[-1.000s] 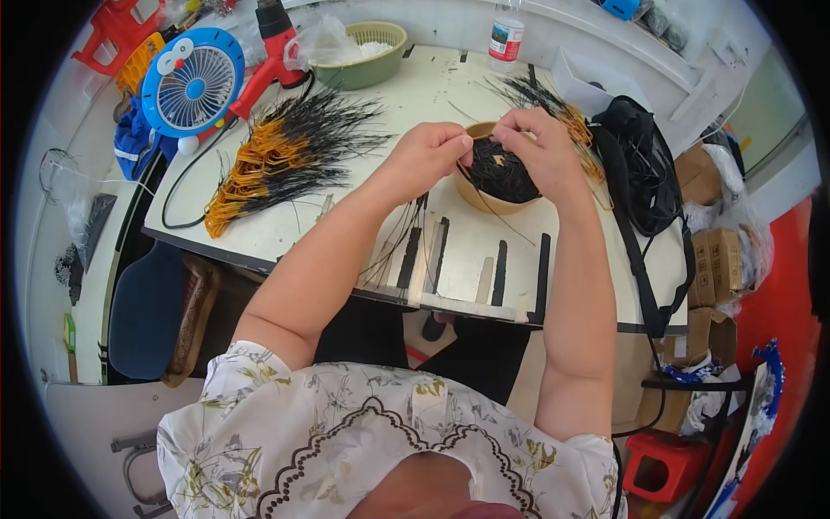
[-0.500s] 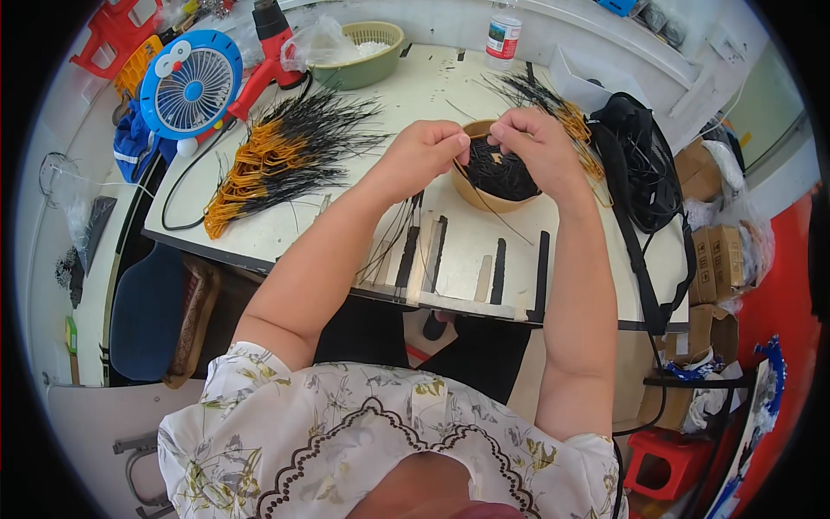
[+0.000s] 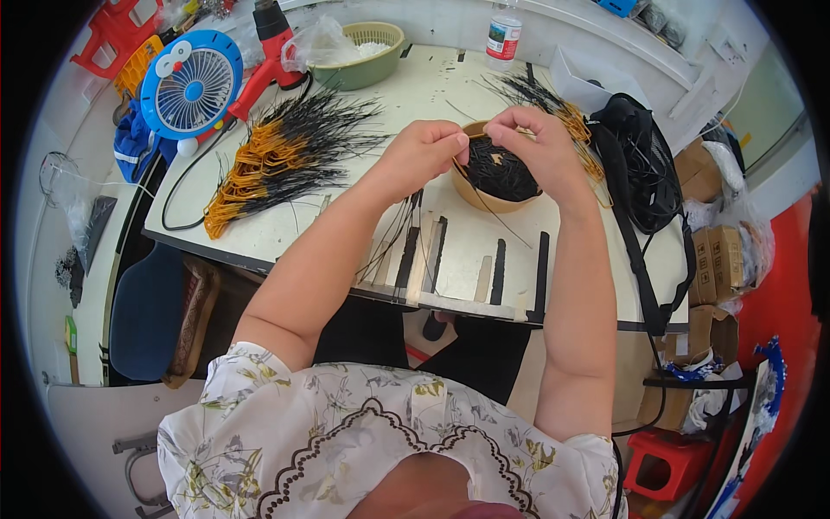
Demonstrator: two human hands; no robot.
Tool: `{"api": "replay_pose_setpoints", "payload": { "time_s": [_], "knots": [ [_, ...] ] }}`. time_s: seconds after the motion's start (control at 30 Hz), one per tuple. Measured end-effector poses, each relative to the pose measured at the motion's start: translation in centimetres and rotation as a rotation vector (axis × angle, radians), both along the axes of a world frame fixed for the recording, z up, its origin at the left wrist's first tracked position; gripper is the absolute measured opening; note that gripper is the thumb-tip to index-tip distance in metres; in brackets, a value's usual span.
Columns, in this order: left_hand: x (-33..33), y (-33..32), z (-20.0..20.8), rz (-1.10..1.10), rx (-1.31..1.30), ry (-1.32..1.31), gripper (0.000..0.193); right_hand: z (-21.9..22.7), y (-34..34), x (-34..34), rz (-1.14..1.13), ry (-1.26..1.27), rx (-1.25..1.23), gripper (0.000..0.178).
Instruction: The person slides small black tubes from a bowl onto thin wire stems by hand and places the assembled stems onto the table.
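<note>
My left hand is closed in a pinch at the left rim of a tan bowl. Several thin black cords hang from beneath it toward the table's front edge. Above the bowl's far right side, my right hand has thumb and forefinger pressed together, and whatever lies between them is too small to make out. The bowl holds a heap of short black pieces with a small tan scrap on top. One thin strand slants down across the bowl's front.
Orange-and-black cord bundles lie to the left, another behind my right hand. Farther back are a blue fan, a red heat gun, a green basket and a bottle. A black bag rests at right.
My right hand has shifted slightly left, its fingertips a little nearer the left hand. The left hand and the bowl look unmoved.
</note>
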State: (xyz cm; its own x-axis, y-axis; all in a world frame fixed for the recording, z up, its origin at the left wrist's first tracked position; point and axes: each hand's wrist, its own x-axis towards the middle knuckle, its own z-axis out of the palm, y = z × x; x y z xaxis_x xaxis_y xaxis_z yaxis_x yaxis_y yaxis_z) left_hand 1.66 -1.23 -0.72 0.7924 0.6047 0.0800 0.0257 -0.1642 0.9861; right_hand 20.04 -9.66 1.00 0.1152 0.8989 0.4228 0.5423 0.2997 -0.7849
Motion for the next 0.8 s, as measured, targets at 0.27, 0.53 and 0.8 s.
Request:
{"api": "replay_pose_setpoints", "payload": {
  "time_s": [0.27,0.53,0.8],
  "knots": [
    [0.05,0.11,-0.26,0.018,0.036,0.028,0.028,-0.05,-0.12,0.07,0.019,0.080,-0.115,0.009],
    [-0.16,-0.13,0.25,0.012,0.073,0.084,0.028,-0.40,0.14,-0.43,-0.016,0.013,0.017,0.009],
    [0.07,-0.09,-0.12,0.011,0.119,0.060,0.028,-0.46,0.26,-0.15,-0.004,0.090,-0.201,0.016]
  ]
}}
